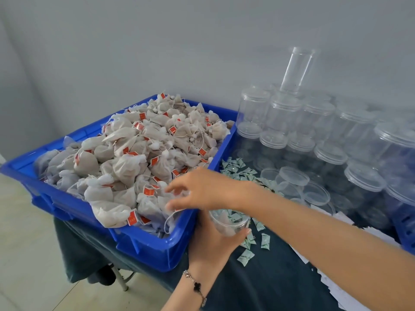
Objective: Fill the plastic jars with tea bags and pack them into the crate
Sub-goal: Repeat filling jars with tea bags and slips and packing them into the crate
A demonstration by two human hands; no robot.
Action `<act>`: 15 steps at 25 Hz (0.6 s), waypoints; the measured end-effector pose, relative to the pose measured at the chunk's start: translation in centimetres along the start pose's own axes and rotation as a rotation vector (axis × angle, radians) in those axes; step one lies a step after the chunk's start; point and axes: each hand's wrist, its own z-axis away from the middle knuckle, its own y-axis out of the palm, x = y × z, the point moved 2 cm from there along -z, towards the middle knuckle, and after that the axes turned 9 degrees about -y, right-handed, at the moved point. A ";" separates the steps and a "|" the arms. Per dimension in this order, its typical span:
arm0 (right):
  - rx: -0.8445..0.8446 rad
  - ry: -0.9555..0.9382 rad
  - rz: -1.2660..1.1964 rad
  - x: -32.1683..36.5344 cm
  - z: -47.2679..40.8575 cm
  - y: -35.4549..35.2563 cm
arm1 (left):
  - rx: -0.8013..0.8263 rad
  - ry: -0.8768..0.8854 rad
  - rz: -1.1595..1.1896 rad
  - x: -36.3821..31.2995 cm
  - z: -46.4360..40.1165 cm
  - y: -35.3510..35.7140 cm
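Blue crate (157,248): one is seen at the left, set on a dark-covered table (276,277) with its near corner past the table edge.
Tea bags (134,158): one heaped pile is held in the blue crate, far too many to be counted; each is a pale gauze pouch, many with a red tag on a string.
Right hand (202,189): it is reached across over the near right corner of the blue crate; the fingers are loosely spread and curved downward onto the tea bags, the tips just touching the pile. Whether a bag is pinched cannot be told.
Left hand (213,243): it is wrapped around an open clear jar (229,221), which is held just beside the crate's near right corner, under the right wrist. A beaded bracelet (195,286) is worn on this wrist.
Held jar contents: at least one pale pouch and a small green-white sachet can be made out inside.
Sachets (247,257): about thirty or more small green-white packets are scattered on the table between the crate and the jars; an exact count cannot be made.
Empty jars (285,115): roughly twenty lidded clear jars are stacked in two tiers at the right.
Tall tube (296,70): one clear cylinder is stood tilted on top of the stack.
Loose lids (292,176): about three are seen lying near the sachets.
Second blue bin (406,234): one is partly seen at the right edge.
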 end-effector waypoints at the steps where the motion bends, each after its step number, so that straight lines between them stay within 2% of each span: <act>1: 0.061 -0.010 0.102 0.2 -0.7 0.8 | 0.009 0.015 -0.034 0.1 0.1 -0.1; 2: 0.059 -0.020 0.151 0.4 -1.1 1.1 | 0.021 0.034 -0.050 0.2 0.0 -0.2; 5: -0.106 -0.009 0.036 0.5 -0.9 0.0 | 0.014 0.086 -0.019 0.4 -0.2 -0.3; 9: -0.443 -0.036 -0.113 1.3 1.9 -3.9 | 0.002 0.023 0.054 0.4 0.3 -0.4; 15: -0.737 -0.020 -0.244 2.1 5.8 -9.2 | 0.006 -0.017 0.035 0.3 0.4 -0.4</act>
